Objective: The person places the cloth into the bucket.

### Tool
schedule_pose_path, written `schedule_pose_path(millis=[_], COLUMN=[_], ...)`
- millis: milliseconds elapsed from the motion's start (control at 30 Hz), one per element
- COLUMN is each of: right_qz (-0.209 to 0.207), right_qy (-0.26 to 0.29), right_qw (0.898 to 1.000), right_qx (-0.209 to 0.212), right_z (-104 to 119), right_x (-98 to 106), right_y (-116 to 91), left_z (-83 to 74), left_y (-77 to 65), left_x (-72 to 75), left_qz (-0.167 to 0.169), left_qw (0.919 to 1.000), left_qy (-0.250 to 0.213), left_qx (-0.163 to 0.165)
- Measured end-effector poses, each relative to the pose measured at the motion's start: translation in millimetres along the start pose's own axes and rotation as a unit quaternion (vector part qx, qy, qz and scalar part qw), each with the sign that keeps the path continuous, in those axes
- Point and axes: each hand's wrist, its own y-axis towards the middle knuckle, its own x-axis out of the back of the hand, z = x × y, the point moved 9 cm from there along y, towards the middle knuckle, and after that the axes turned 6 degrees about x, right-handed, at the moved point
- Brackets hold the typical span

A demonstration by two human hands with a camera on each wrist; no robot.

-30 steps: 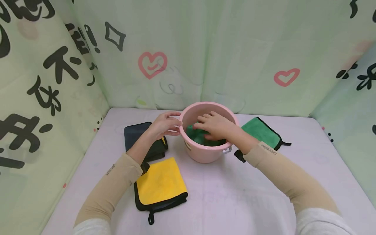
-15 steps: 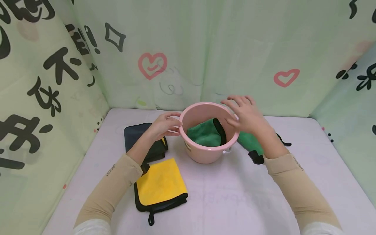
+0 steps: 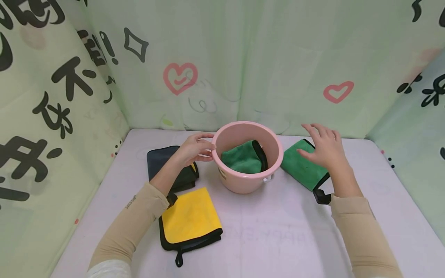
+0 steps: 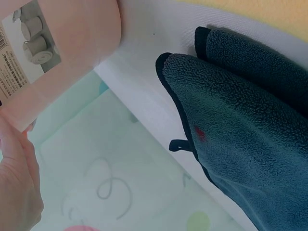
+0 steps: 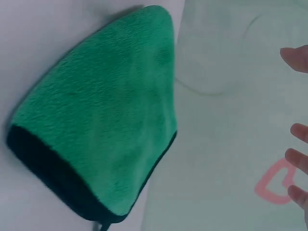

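Note:
A pink bucket (image 3: 243, 183) stands near the back of the table, with a folded green towel (image 3: 243, 157) with black edging inside it. My left hand (image 3: 195, 148) touches the bucket's left rim with fairly straight fingers; the left wrist view shows part of this hand (image 4: 19, 178) beside the labelled bucket wall (image 4: 91, 29). Over on the right, my right hand (image 3: 325, 148) is raised with fingers spread and holds nothing. It overlaps the edge of a second green towel (image 3: 300, 164) on the table. In the right wrist view, that towel (image 5: 106, 110) lies apart from the fingertips (image 5: 296, 156).
A folded dark grey towel (image 3: 158, 160) lies left of the bucket, partly behind my left forearm. In front of it is a yellow towel (image 3: 191, 216) with black trim and a loop. Printed curtains (image 3: 264, 58) enclose the table (image 3: 264, 239) at back and sides.
My right hand has come out of the bucket, leaving the green towel inside, and has moved right to over the other green towel. My left hand has stayed at the rim.

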Motion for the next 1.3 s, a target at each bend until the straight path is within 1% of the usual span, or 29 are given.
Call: schedule_pose_path(millis=[133, 267, 400, 767, 867, 933, 1100, 1300], right_qz=[0.032, 0.061, 0.099, 0.194, 0.2, 0.194, 0.173, 0.165], right_qy=[-0.002, -0.001, 0.0, 0.019, 0.019, 0.016, 0.013, 0.015], right_qw=[0.999, 0.998, 0.994, 0.979, 0.977, 0.979, 0.983, 0.985], right_qx=[-0.018, -0.029, -0.04, -0.065, -0.066, -0.064, -0.062, -0.058], right_z=[-15, -24, -30, -38, -39, -40, -41, -42], right_x=[-24, -46, -65, -100, -106, -108, -107, -107], right_y=[-16, -30, -40, -55, -58, -58, -55, -50], left_z=[0.2, 0.8, 0.8, -0.3, 0.2, 0.4, 1.2, 1.0], left_y=[0.3, 1.3, 1.5, 0.7, 0.2, 0.2, 1.0, 0.8], left_x=[1.1, 1.3, 0.6, 0.5, 0.5, 0.5, 1.1, 0.9], left_qz=[-0.001, -0.001, 0.0, -0.001, 0.001, 0.0, -0.002, -0.005], left_qw=[1.0, 1.0, 1.0, 1.0, 1.0, 1.0, 1.0, 1.0], left_qy=[-0.004, -0.004, -0.001, -0.001, -0.002, -0.002, -0.003, -0.003], left_qx=[-0.003, -0.004, -0.004, -0.002, -0.001, -0.001, 0.0, -0.001])
